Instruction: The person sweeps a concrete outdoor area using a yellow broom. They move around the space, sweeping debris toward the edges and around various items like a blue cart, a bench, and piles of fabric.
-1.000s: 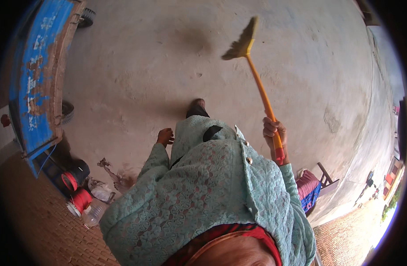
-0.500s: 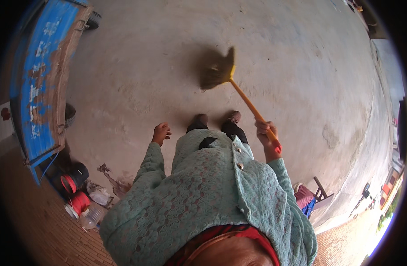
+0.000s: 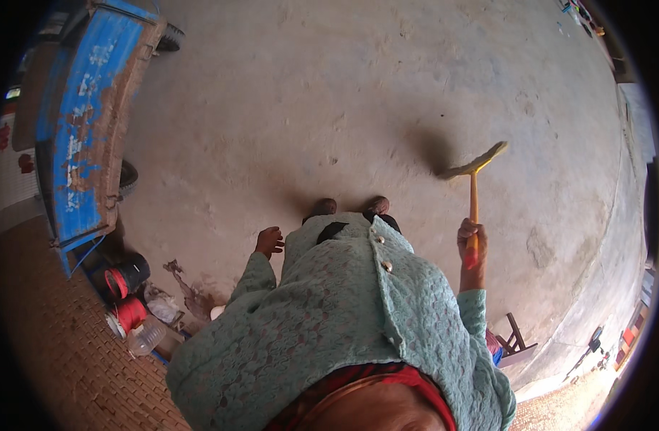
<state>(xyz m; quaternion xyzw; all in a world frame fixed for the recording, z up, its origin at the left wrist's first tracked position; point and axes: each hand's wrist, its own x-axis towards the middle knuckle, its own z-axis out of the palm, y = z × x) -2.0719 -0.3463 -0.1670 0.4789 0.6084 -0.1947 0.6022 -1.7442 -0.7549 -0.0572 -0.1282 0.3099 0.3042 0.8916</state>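
My right hand [image 3: 472, 243] is wrapped round the orange handle of a broom [image 3: 474, 194], close to its red end. The yellow broom head points away from me, out to the front right, and shows as a thin edge. A dark shadow lies on the floor at its left; I cannot tell whether the bristles touch the concrete. At my left side, my left hand [image 3: 270, 241] hangs with loosely bent fingers, apart and holding nothing, beside my green coat [image 3: 322, 302].
A blue, rusty cart [image 3: 92, 129] with black tyres stands on the left. Near it sit a black bucket [image 3: 130, 273], a red spool [image 3: 130, 314] and a clear plastic jug [image 3: 147, 336]. A small wooden stool [image 3: 515, 337] is at the right, on the concrete floor [image 3: 286, 93].
The broom has swung from in front of my feet over to the right, its head turning edge-on. My right hand has moved right and slightly down with it. My left hand stays empty.
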